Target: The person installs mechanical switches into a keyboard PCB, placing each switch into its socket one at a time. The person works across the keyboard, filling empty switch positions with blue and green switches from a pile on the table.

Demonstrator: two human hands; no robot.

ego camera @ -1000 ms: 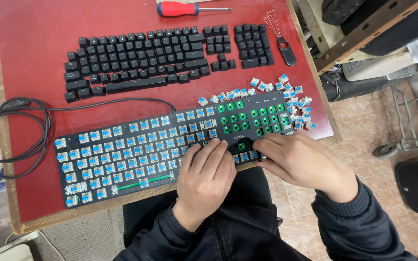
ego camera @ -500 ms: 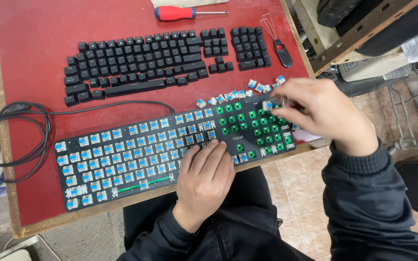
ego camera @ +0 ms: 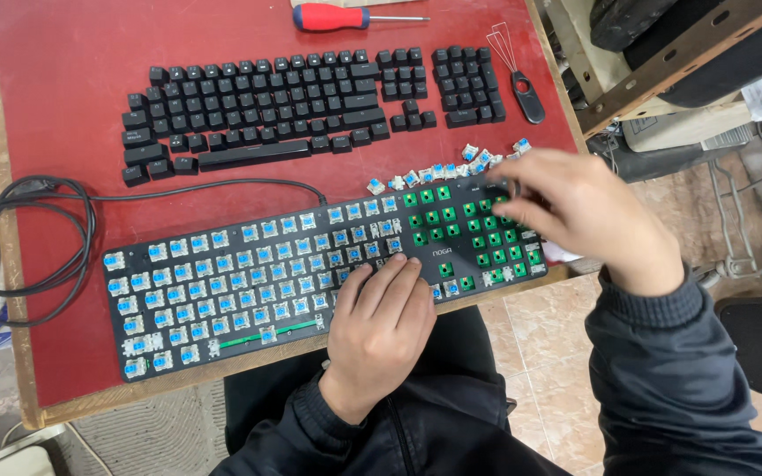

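Left hand (ego camera: 381, 322) pressed flat on the stripped mechanical keyboard (ego camera: 222, 291), steadying it at the red counter (ego camera: 63, 79) edge. Right hand (ego camera: 588, 220) curled over the bared green section; grip hidden, cannot tell. Pulled blue switches (ego camera: 438, 172) heaped just beyond.

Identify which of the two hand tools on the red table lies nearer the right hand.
The black wire-loop keycap puller, beside the laid-out number-pad keycaps, is nearer the right hand. The red-handled screwdriver sits farther off, at the table's far edge.
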